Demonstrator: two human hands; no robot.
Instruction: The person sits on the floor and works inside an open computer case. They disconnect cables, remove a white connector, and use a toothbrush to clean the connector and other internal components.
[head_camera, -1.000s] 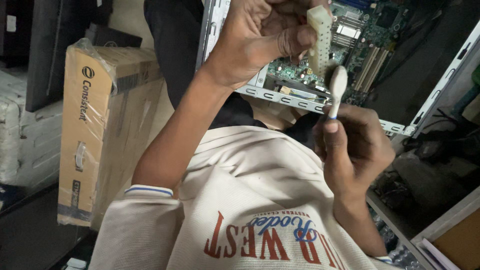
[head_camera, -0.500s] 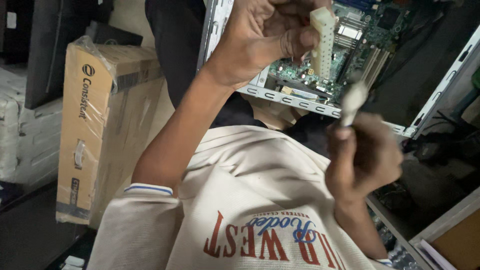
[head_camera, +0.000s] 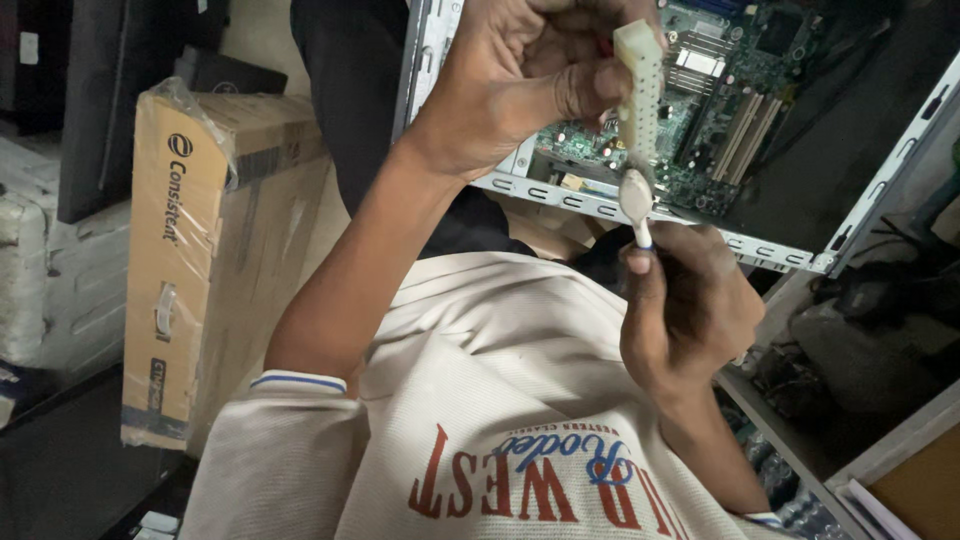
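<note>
Left hand: raised at the top of the view, fingers curled shut around the upper end of a connector; the thumb presses against its side.
Connector: a cream plastic strip with rows of small holes, held roughly upright in front of the board; its lower end points down and meets the brush head.
Right hand: lower and to the right, closed in a fist around the handle of a brush, thumb tip resting up along the shaft.
Brush: a small pale head on a thin shaft with a blue band, standing up out of the right fist; the head touches the lower end of the connector, where grey dust or bristle shows.
Grip state: both hands are closed, the left on the connector, the right on the brush; neither shows a free finger spread.
Case: an open grey metal computer chassis, tilted, behind and above the hands; its slotted edge runs just behind the brush head.
Board: green circuit board inside the case, with long slots and a finned metal block.
Shirt: cream knit with red and blue lettering and striped cuffs, filling the lower middle of the view.
Box: a brown cardboard carton in clear wrap, standing at the left, well apart from the hands.
Far right: dark cables and clutter beside the case, too dim to tell apart.
</note>
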